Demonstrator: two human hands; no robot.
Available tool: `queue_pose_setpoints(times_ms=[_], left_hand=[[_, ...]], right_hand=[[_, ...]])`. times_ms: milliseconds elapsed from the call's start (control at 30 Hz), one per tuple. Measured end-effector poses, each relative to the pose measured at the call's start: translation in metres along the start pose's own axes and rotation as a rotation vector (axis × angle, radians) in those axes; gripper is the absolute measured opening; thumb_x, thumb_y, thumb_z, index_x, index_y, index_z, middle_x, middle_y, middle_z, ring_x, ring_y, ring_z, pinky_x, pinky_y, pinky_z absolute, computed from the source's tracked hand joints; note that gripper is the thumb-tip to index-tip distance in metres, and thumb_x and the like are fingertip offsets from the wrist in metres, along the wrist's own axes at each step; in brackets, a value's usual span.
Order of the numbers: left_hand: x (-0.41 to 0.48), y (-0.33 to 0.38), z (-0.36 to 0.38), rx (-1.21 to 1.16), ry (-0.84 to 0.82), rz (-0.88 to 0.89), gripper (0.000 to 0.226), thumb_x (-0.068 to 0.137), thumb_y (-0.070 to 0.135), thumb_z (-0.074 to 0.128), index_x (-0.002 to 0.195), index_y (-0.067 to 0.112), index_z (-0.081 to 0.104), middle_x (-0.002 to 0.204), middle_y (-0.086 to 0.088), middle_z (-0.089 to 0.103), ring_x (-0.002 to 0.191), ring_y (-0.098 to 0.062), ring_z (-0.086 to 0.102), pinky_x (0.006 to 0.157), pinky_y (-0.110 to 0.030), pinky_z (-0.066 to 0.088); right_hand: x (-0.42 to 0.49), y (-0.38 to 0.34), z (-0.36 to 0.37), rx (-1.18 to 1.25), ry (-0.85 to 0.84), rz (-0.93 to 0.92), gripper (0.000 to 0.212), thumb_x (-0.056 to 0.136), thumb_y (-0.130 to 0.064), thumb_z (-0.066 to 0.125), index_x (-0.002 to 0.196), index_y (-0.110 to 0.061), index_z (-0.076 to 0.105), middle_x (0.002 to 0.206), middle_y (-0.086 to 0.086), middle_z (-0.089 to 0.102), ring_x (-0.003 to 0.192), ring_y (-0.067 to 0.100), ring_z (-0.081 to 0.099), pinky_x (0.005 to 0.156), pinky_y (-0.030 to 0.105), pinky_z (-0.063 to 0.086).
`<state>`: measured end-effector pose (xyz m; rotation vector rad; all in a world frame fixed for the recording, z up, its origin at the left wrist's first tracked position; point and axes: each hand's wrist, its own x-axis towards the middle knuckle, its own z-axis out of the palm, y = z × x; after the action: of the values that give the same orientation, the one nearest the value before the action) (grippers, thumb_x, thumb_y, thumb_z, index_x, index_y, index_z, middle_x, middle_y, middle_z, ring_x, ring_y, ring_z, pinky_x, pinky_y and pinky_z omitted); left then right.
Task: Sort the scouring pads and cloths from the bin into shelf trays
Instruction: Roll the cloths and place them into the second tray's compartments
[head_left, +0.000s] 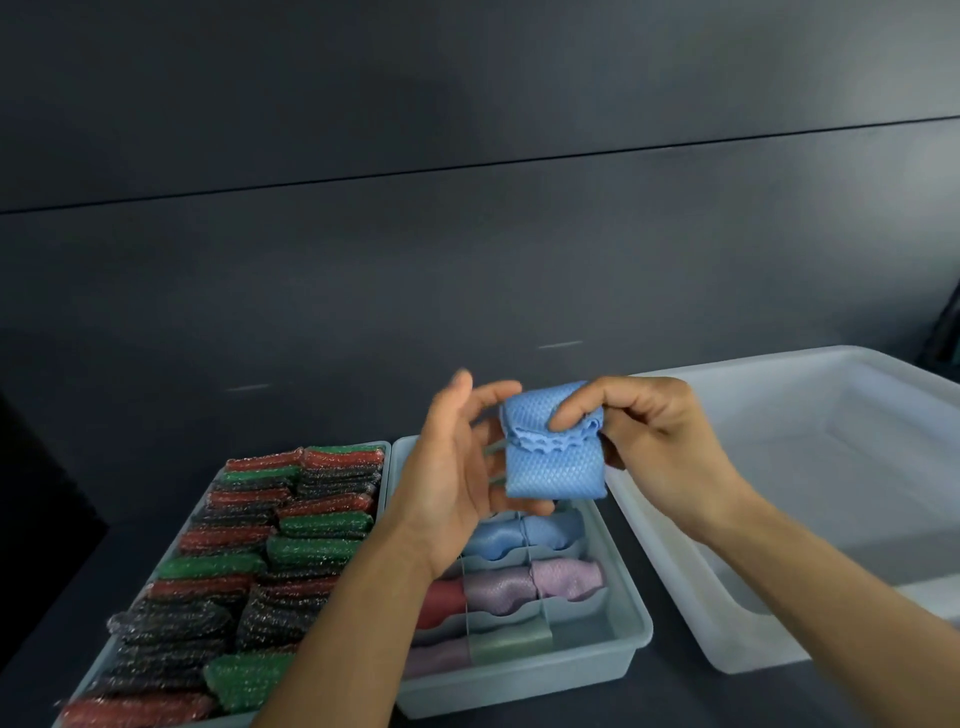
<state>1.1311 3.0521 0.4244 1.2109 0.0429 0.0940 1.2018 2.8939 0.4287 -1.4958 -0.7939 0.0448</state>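
A folded blue mesh cloth (555, 457) is held in the air above the cloth tray (631, 642). My right hand (654, 431) pinches its top fold between thumb and fingers. My left hand (457, 467) is beside the cloth on its left, fingers spread behind and under it, touching its edge. The cloth tray has dividers with rolled blue, lilac, red and pale cloths (535, 577) in its compartments. To its left a second tray (387, 447) is packed with red, green and dark glittery scouring pads (249, 571).
A large translucent white bin (727, 639) stands at the right, its inside looking bare. All containers rest on a dark surface (78, 571) before a dark panelled wall. A dark object sits at the far left edge.
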Motion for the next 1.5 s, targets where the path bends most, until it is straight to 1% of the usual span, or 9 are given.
queue_pose_setpoints(times_ms=[167,300,433,667,800,933,1100,1233,1500], left_hand=[[-0.003,-0.003,-0.001,0.266,0.001,0.087,0.021,0.092,0.017,0.062,0.110,0.008,0.070,0.092,-0.011,0.073,0.070,-0.017,0.070,0.053,-0.023,0.054],[-0.006,-0.002,0.001,0.356,0.082,0.271,0.015,0.094,0.008,0.061,0.108,0.009,0.061,0.089,-0.015,0.073,0.065,-0.020,0.072,0.049,-0.024,0.053],[-0.006,-0.007,-0.003,0.351,0.046,0.327,0.015,0.092,0.004,0.062,0.105,0.013,0.060,0.076,-0.012,0.069,0.059,-0.023,0.069,0.052,-0.029,0.055],[-0.004,-0.009,-0.021,0.182,-0.173,0.104,0.026,0.080,0.001,0.055,0.079,0.017,0.075,0.082,-0.006,0.070,0.073,-0.023,0.071,0.065,-0.028,0.059],[-0.003,-0.015,-0.029,0.317,-0.264,-0.015,0.016,0.083,0.011,0.056,0.080,0.013,0.072,0.077,0.000,0.064,0.077,-0.018,0.064,0.071,-0.029,0.057],[0.004,-0.041,-0.034,0.629,-0.287,-0.098,0.030,0.072,0.010,0.076,0.092,0.018,0.055,0.085,0.001,0.060,0.078,-0.012,0.057,0.071,-0.025,0.050],[0.002,-0.072,-0.023,0.915,-0.345,-0.150,0.031,0.077,0.013,0.079,0.104,0.016,0.066,0.087,0.003,0.070,0.078,-0.003,0.064,0.077,-0.022,0.054],[0.000,-0.081,-0.014,1.320,-0.351,-0.036,0.014,0.077,0.023,0.074,0.089,0.027,0.067,0.076,0.013,0.069,0.072,0.001,0.064,0.075,-0.024,0.055],[0.006,-0.090,0.001,1.601,-0.477,0.143,0.015,0.077,0.013,0.064,0.087,0.022,0.070,0.085,0.000,0.071,0.084,-0.020,0.064,0.072,-0.030,0.048]], right_hand=[[-0.002,-0.002,-0.001,-0.031,-0.012,-0.028,0.046,0.090,0.009,0.040,0.089,-0.020,0.075,0.074,-0.010,0.065,0.068,0.005,0.056,0.065,0.018,0.042],[-0.002,0.002,-0.001,0.115,-0.047,0.179,0.031,0.089,-0.039,0.051,0.115,-0.028,0.063,0.091,0.004,0.066,0.078,0.017,0.064,0.065,0.033,0.054],[-0.004,0.006,-0.001,0.231,-0.156,0.214,0.019,0.083,-0.011,0.067,0.103,-0.012,0.067,0.070,0.016,0.061,0.052,0.027,0.052,0.048,0.029,0.048],[-0.006,0.005,-0.010,0.465,-0.268,0.421,0.036,0.085,0.003,0.040,0.075,-0.009,0.072,0.073,0.013,0.061,0.053,0.022,0.052,0.048,0.028,0.049],[-0.011,0.011,-0.018,0.052,-0.379,0.341,0.008,0.089,0.000,0.056,0.087,-0.006,0.061,0.078,0.012,0.056,0.067,0.016,0.052,0.058,0.026,0.047],[-0.021,0.018,-0.017,-0.407,-0.523,0.274,0.035,0.082,0.002,0.063,0.099,-0.024,0.048,0.078,-0.003,0.057,0.064,0.007,0.046,0.060,0.022,0.041],[-0.030,0.027,-0.016,-0.879,-0.693,0.220,0.044,0.081,-0.019,0.070,0.112,-0.030,0.041,0.087,-0.010,0.059,0.084,0.007,0.053,0.067,0.013,0.039],[-0.025,0.027,-0.019,-0.794,-0.623,0.270,0.062,0.080,-0.033,0.073,0.129,-0.037,0.035,0.097,-0.017,0.060,0.103,0.004,0.049,0.086,0.019,0.038],[-0.007,0.021,-0.036,-0.631,-0.274,0.149,0.047,0.084,-0.020,0.070,0.123,-0.031,0.046,0.088,-0.015,0.067,0.090,0.000,0.057,0.072,0.005,0.036]])
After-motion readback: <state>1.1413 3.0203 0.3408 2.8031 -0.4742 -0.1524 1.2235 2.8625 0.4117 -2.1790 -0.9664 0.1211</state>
